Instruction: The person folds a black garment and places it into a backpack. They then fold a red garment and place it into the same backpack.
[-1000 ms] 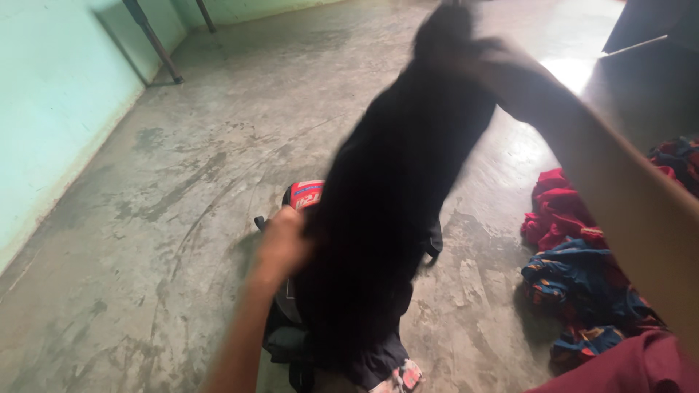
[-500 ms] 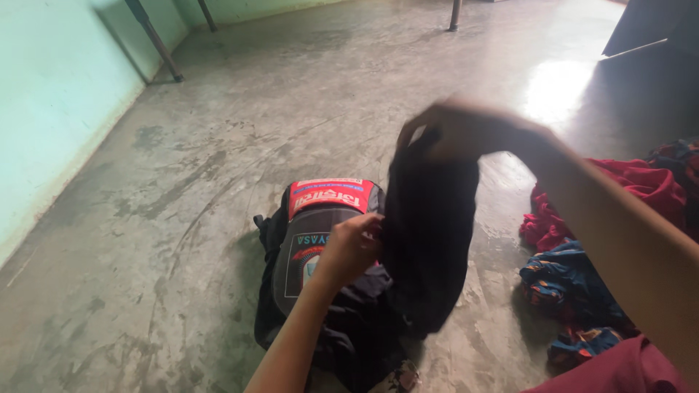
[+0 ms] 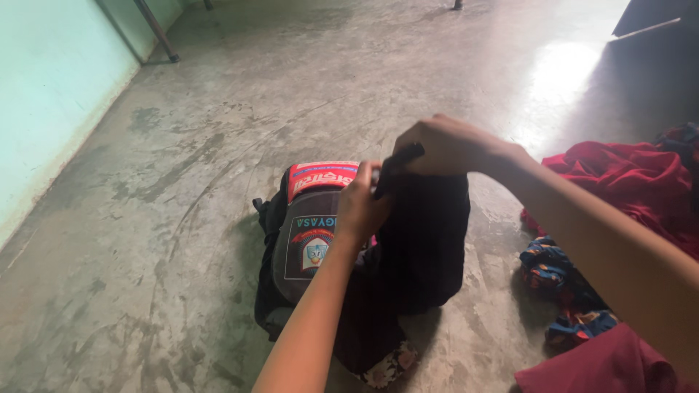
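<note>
A dark backpack (image 3: 295,255) with a red top band and a printed badge lies on the concrete floor. Over its right side hangs a folded black garment (image 3: 422,247). My right hand (image 3: 444,145) pinches the garment's top edge from above. My left hand (image 3: 364,207) grips the same cloth at its left edge, just above the backpack. Both hands are closed on the fabric, and the garment hides the backpack's right side.
A heap of red cloth (image 3: 633,189) and blue patterned cloth (image 3: 561,276) lies on the floor to the right. A turquoise wall (image 3: 51,94) runs along the left. A metal furniture leg (image 3: 156,33) stands at the back left. Concrete floor (image 3: 145,240) surrounds the backpack.
The black garment, held high and stretched long a second ago, has been folded shorter and lowered onto the backpack. My right hand has come down toward my left hand.
</note>
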